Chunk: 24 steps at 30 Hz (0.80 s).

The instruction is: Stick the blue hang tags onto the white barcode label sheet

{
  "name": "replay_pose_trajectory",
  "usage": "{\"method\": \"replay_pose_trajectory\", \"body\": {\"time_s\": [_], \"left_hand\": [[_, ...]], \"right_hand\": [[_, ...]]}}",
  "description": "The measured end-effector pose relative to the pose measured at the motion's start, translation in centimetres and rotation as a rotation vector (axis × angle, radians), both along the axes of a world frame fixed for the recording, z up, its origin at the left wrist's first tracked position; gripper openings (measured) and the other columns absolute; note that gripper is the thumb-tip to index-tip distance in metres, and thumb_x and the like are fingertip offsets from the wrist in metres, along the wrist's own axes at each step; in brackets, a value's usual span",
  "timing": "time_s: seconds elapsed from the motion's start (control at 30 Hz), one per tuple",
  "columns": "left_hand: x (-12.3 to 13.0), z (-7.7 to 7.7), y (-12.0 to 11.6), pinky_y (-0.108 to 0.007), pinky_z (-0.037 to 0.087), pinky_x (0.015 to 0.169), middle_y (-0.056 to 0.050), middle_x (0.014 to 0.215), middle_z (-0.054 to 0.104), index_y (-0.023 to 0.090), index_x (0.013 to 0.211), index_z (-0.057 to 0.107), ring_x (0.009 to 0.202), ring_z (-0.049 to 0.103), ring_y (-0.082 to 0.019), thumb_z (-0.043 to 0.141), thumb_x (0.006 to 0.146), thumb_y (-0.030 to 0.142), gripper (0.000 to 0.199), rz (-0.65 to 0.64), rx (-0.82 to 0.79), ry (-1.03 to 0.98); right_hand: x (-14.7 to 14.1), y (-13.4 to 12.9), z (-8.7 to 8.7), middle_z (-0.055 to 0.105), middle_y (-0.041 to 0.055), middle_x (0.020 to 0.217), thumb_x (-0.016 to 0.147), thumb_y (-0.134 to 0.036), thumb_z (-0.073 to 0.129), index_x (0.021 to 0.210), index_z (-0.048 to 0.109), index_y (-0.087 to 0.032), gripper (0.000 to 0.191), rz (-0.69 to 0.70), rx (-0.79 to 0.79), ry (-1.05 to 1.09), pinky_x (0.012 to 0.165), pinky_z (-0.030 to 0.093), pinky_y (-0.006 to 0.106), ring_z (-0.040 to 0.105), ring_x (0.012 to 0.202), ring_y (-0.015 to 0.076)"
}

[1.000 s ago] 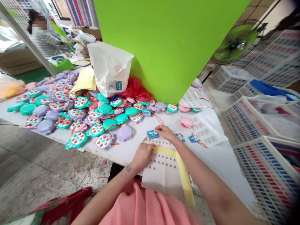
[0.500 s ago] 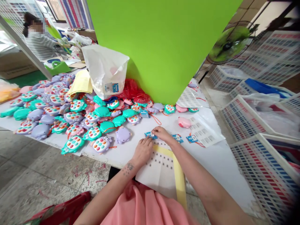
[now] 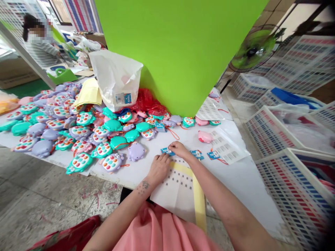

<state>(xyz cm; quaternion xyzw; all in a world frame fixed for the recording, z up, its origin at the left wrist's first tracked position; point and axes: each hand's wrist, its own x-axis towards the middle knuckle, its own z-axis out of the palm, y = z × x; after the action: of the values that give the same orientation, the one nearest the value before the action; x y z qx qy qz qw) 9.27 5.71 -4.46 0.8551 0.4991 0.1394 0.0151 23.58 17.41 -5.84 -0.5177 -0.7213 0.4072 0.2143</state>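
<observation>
A blue toy tag [image 3: 165, 150] lies flat on the white table. My left hand [image 3: 159, 168] rests flat, its fingertips at the tag's lower edge and on a white sheet of small dark stickers [image 3: 180, 179] with yellow edging. Over the tag's right end, my right hand [image 3: 180, 150] has thumb and fingers pinched together; whatever is between them is too small to make out. Two more blue tags, one [image 3: 196, 154] near my right wrist and one [image 3: 213, 155] with an orange cord, lie to the right. A pink toy [image 3: 205, 136] sits behind them.
Purple, teal and pink animal toys [image 3: 102, 150] are heaped on the left. A white plastic bag [image 3: 116, 76] stands behind, beside a green panel [image 3: 180, 52]. Further sticker sheets [image 3: 227, 146] lie right. White crates [image 3: 293, 188], a fan [image 3: 253, 50] and a seated person [image 3: 42, 48] surround the table.
The view has shifted very slightly. Both hands keep nearly the same place at the tag, and nothing else has visibly moved on the table.
</observation>
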Motion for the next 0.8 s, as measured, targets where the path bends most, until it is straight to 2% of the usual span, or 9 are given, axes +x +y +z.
{"method": "replay_pose_trajectory", "body": {"time_s": [0.4,0.6,0.67,0.8], "left_hand": [[0.1,0.5,0.4,-0.041,0.04,0.082,-0.012,0.129,0.049,0.014,0.099,0.054,0.113,0.047,-0.026,0.039,0.087,0.01,0.019,-0.002,-0.024,-0.004],[0.3,1.1,0.6,-0.042,0.041,0.081,-0.013,0.126,0.052,0.013,0.099,0.055,0.111,0.047,-0.028,0.04,0.087,0.011,0.02,0.012,-0.057,0.017],[0.3,1.0,0.6,-0.042,0.041,0.082,-0.013,0.127,0.051,0.014,0.1,0.055,0.112,0.047,-0.027,0.04,0.086,0.012,0.02,0.014,-0.059,0.012],[0.2,0.6,0.4,-0.042,0.041,0.083,-0.013,0.129,0.05,0.014,0.101,0.055,0.114,0.046,-0.027,0.04,0.087,0.012,0.021,0.01,-0.055,-0.01]], "right_hand": [[-0.2,-0.2,0.1,0.064,0.0013,0.059,0.072,-0.021,0.054,0.064,0.066,-0.015,0.016,-0.006,0.05,-0.04,0.055,0.04,0.021,0.055,0.058,0.0124],[0.0,-0.7,-0.5,0.064,0.0027,0.076,0.07,-0.022,0.061,0.071,0.065,-0.016,0.007,-0.04,0.122,-0.033,0.067,0.045,0.024,0.058,0.072,0.0138],[0.2,-0.9,-0.5,0.063,0.0025,0.083,0.07,-0.023,0.063,0.082,0.064,-0.017,0.014,-0.049,0.144,-0.023,0.069,0.045,0.025,0.058,0.075,0.0135],[0.3,-1.2,-0.2,0.06,-0.0012,0.081,0.069,-0.026,0.066,0.115,0.049,-0.018,0.05,-0.091,0.154,-0.049,0.066,0.045,0.025,0.056,0.067,0.0123]]}}
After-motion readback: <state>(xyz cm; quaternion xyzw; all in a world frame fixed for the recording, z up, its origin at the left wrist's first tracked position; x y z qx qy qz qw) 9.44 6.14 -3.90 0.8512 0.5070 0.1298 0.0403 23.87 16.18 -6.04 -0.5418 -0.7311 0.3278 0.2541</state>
